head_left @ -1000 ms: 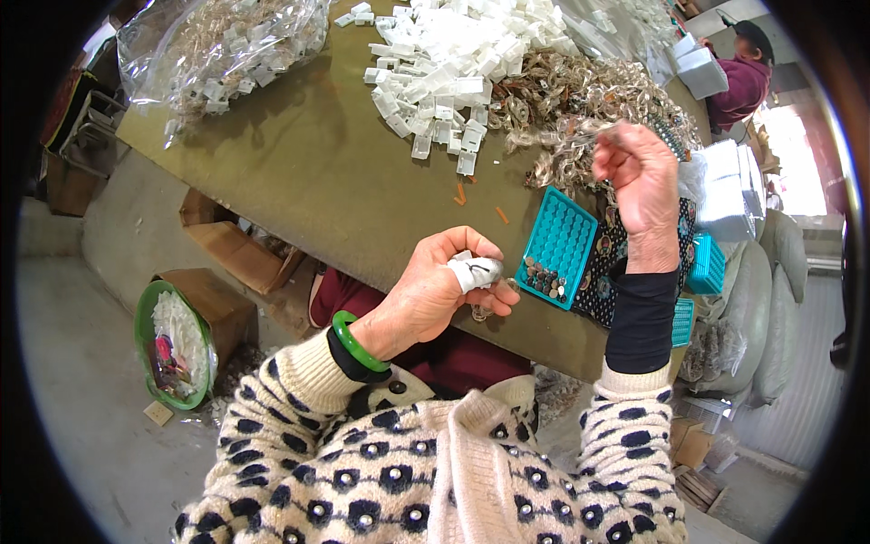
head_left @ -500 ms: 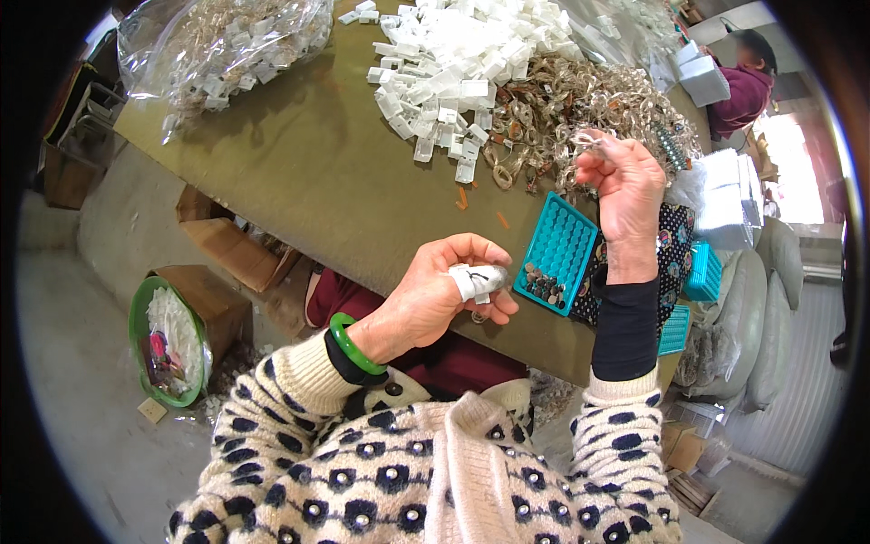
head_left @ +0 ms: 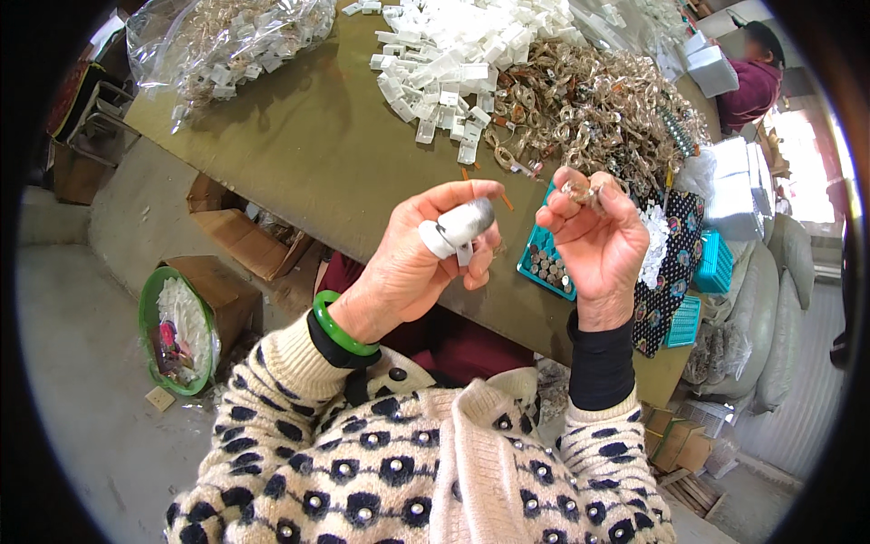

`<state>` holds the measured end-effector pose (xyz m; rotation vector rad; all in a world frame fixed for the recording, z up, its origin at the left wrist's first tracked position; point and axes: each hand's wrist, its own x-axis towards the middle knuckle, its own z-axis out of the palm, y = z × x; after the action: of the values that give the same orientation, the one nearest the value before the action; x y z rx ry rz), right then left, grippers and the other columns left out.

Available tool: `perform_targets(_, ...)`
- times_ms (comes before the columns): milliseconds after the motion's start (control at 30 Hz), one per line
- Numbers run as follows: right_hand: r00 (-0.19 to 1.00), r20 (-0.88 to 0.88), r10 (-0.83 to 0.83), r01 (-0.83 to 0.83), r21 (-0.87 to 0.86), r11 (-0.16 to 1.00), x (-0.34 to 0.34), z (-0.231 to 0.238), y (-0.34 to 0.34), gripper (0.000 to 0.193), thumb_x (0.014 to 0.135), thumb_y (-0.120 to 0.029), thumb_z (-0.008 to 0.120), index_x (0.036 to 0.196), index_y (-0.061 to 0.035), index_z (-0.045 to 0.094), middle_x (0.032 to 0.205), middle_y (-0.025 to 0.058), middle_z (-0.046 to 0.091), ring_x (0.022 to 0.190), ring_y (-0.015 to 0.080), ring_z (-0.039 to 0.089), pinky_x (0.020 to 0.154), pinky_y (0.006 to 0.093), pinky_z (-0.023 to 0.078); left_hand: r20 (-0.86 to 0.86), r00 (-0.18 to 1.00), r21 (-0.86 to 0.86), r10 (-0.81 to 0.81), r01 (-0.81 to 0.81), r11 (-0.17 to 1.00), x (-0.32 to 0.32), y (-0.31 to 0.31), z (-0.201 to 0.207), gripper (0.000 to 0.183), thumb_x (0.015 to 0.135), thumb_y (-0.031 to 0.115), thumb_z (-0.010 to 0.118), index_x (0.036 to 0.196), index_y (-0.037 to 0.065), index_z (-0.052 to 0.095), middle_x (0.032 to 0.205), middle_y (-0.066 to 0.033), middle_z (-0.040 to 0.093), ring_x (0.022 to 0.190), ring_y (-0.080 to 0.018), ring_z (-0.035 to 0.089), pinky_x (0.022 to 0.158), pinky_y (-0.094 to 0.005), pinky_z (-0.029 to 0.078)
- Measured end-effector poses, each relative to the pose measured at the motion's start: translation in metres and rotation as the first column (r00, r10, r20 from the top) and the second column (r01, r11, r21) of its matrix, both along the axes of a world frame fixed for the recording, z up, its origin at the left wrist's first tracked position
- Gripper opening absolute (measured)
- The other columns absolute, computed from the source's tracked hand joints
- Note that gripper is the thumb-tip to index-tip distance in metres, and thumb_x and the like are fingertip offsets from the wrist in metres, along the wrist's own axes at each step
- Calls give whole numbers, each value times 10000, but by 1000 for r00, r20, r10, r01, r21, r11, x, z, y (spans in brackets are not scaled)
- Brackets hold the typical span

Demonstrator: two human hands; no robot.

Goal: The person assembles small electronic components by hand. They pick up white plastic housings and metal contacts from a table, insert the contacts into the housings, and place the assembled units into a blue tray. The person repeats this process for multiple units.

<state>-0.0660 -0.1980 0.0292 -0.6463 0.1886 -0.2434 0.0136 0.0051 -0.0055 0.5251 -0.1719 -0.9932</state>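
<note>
My left hand, with a green bangle at the wrist, is closed with its fingers curled. A white wrap with a grey tip covers its thumb. A bit of white shows beneath that thumb; what the fingers hold, if anything, I cannot make out. My right hand pinches a small clear coiled loop between thumb and fingertips, over the table. Partly hidden behind this hand is a teal tray with small round brownish pieces in its near end.
Beyond my hands lie a heap of white plastic cases and a pile of clear loops. A clear bag sits far left. Right are dark patterned cloth and teal baskets. A person is at far right.
My right hand has come back from the loop pile toward my left hand, carrying the clear loop. My left hand has risen slightly and shifted left.
</note>
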Motion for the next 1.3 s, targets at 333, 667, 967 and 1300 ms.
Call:
perform_targets(333, 958, 88, -274, 186, -917, 354, -33, 10, 42, 160, 868, -52, 611, 1013, 14, 599, 1120, 199, 642, 1014, 282, 650, 899, 385, 514, 80, 996, 204, 36, -52, 978, -7, 3, 13, 219, 934, 144, 638, 1103, 6, 642, 834, -72, 649, 585, -110, 560, 502, -250, 434)
perform_targets(667, 958, 124, -258, 127, -992, -6, -40, -1, 66, 298, 796, 35, 686, 1081, -23, 623, 881, 98, 655, 800, 229, 639, 714, 336, 502, 263, 961, 186, 87, -139, 973, -23, 2, 6, 203, 922, 78, 629, 1112, 5, 644, 853, -77, 662, 624, -109, 580, 519, -233, 463)
perform_targets(967, 971, 158, -179, 167, -985, 35, -53, -2, 52, 90, 814, 8, 689, 891, -23, 654, 761, 87, 614, 622, 216, 586, 596, 327, 470, 242, 970, 172, 18, -61, 983, -28, -4, 5, 71, 937, 94, 611, 964, 32, 593, 787, -94, 621, 551, -131, 546, 458, -256, 434)
perform_targets(1300, 942, -170, -290, -25, -895, 446, -101, 5, 21, 50, 943, -59, 605, 938, -19, 635, 699, -9, 596, 576, 40, 514, 508, 210, 413, 104, 981, 197, -161, 139, 971, -31, -17, -2, 135, 936, 121, 608, 1051, 50, 614, 666, -51, 560, 540, -132, 512, 435, -254, 378)
